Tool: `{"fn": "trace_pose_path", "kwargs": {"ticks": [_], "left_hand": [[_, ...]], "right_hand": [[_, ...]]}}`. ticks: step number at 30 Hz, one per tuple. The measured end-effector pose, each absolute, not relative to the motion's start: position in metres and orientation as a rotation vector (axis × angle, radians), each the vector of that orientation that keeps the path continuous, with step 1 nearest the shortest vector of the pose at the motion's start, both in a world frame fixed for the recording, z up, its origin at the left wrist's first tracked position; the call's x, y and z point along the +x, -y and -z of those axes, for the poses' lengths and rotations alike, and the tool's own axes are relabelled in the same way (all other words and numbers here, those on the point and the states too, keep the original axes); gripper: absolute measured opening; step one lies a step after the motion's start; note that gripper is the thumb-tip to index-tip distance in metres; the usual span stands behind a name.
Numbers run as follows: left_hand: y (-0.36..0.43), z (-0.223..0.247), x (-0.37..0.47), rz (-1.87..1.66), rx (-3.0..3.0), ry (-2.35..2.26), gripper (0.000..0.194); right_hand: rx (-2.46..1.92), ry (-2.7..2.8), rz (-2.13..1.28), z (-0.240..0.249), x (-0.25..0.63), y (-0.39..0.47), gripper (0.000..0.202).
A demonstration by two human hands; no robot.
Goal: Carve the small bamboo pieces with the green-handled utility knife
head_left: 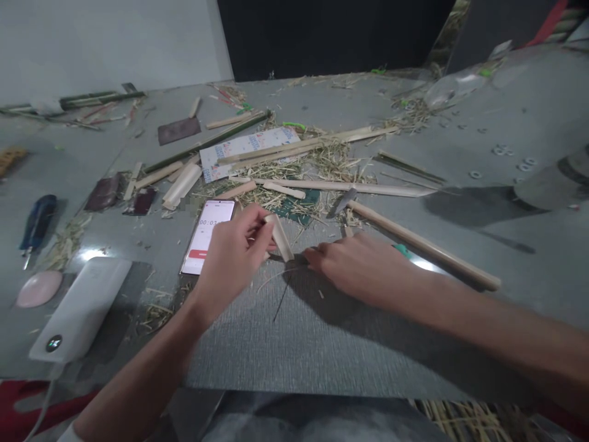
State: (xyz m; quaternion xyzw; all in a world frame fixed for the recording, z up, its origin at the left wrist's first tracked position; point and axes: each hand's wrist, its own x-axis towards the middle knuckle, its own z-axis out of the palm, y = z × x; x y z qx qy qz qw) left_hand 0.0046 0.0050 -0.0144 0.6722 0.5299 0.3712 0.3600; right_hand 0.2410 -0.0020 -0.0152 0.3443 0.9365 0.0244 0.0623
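My left hand (239, 242) pinches a short split piece of bamboo (280, 238) between thumb and fingers, holding it tilted just above the table. To its right, my right hand (352, 264) is low over the grey tabletop (257, 344) with its fingers curled. A narrow dark shape runs from its fingertips to the lower end of the bamboo piece; whether it is a tool or a shadow is unclear. Close beside my left hand lies a phone (209, 233) with a timer on its screen. Beyond my right hand rests a hammer-like tool (423, 242) with a wooden handle.
Bamboo strips (340, 185) and shavings (331, 156) lie across the middle, with a printed white sheet (248, 150) under some. A white power bank (83, 307), pinkish rounded object (40, 288) and blue-handled screwdriver (39, 224) are at left. Several small rings (504, 150) and a cylindrical container (552, 181) are at right.
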Motion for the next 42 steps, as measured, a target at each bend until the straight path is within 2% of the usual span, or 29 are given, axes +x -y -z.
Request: {"fn": "trace_pose_path", "kwargs": {"ticks": [4,8,10,15,21,28,42], "left_hand": [[-0.013,0.017,0.000,-1.103,1.448,-1.389,0.011],[-0.017,0.017,-0.004,-1.085,1.339,-1.384,0.012],[-0.016,0.017,-0.003,-1.057,1.342,-1.371,0.012],[-0.005,0.013,0.005,-1.028,1.693,-1.386,0.014],[0.005,0.009,0.012,-0.940,2.307,-1.313,0.013],[0.004,0.005,0.007,-0.788,2.334,-1.303,0.013],[0.005,0.002,0.007,-0.767,2.464,-1.249,0.011]], "right_hand": [[1.005,-2.854,-0.062,0.018,0.249,0.002,0.011],[0.967,-2.883,-0.015,0.013,0.256,-0.004,0.006],[0.977,-2.901,0.053,0.007,0.256,-0.007,0.010],[1.008,-2.951,0.129,0.002,0.253,-0.009,0.021],[0.936,-2.946,0.024,0.012,0.251,-0.008,0.011],[0.956,-2.940,-0.017,0.016,0.244,-0.001,0.021],[0.999,-2.937,0.093,0.023,0.244,0.006,0.022]]}}
